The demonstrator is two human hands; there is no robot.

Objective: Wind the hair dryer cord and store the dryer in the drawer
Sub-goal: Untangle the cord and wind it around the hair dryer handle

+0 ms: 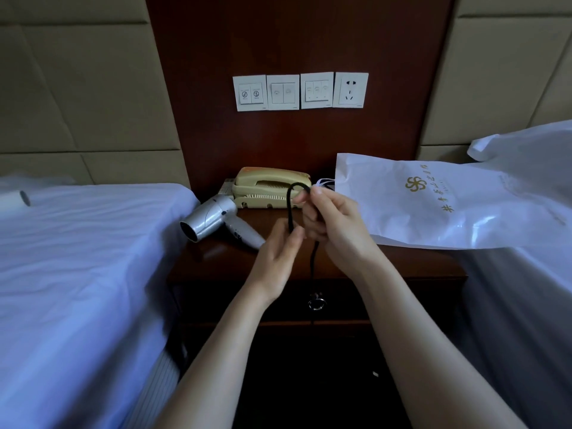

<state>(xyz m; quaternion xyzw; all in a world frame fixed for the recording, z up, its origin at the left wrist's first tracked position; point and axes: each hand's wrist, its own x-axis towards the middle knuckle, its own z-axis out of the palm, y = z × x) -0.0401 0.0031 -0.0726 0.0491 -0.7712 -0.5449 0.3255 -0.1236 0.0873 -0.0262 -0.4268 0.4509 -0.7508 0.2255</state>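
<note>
Dark wood nightstand point(216, 258) between two beds under white sheets, left bed point(77, 243) and right bed point(510, 289). Behind it is a dark wood wall panel point(294, 41) with three switch plates point(283, 92) and a socket point(350, 90), and padded beige panels on either side.

Hair dryer point(213, 216), silver, lies on its side on the nightstand top at the left edge, nozzle toward the left bed. A cream telephone point(266, 187) sits at the back, just behind the dryer. A white plastic bag point(448, 205) with gold print lies over the right part of the top and onto the right bed. The drawer point(278, 301) below is closed, its ring pull point(316, 303) hanging.

My right hand point(331, 221) pinches the top of a loop of black cord point(290, 212) between thumb and forefinger, the other fingers curled. My left hand point(278, 258), somewhat blurred, pinches the same cord lower down at its fingertips. One strand hangs down past the ring pull.

The dryer's handle end and where the cord joins it are hidden behind my left hand. The cord's lower end is lost against the dark cabinet front. A white roll point(15, 201) on the left bed is cut off by the frame.
</note>
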